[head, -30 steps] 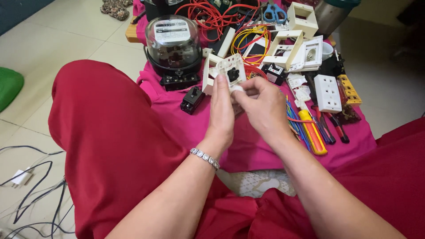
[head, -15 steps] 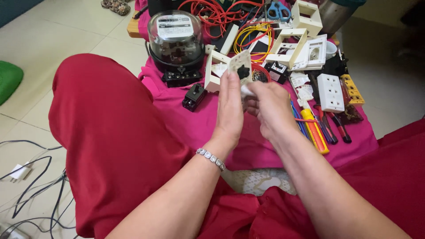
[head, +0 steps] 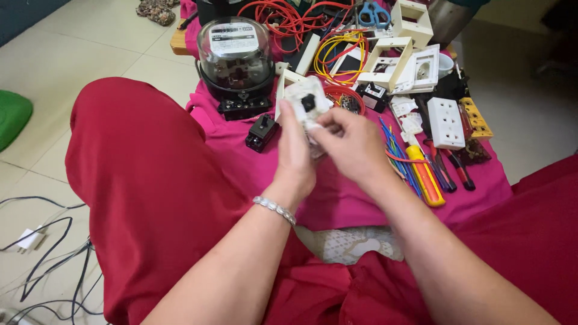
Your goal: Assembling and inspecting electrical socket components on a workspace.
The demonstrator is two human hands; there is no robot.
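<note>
Head camera looks down on both my hands raised together over the pink cloth [head: 337, 198], pinching a small white switch plate [head: 306, 103] between them. My left hand [head: 295, 153] grips its lower left edge, fingers closed and upright; my right hand [head: 352, 144] is curled in from the right, fingertips pressed on its lower right side. Its face tilts toward me, black insert near the top. A black breaker [head: 261, 132] lies just left of my left hand.
</note>
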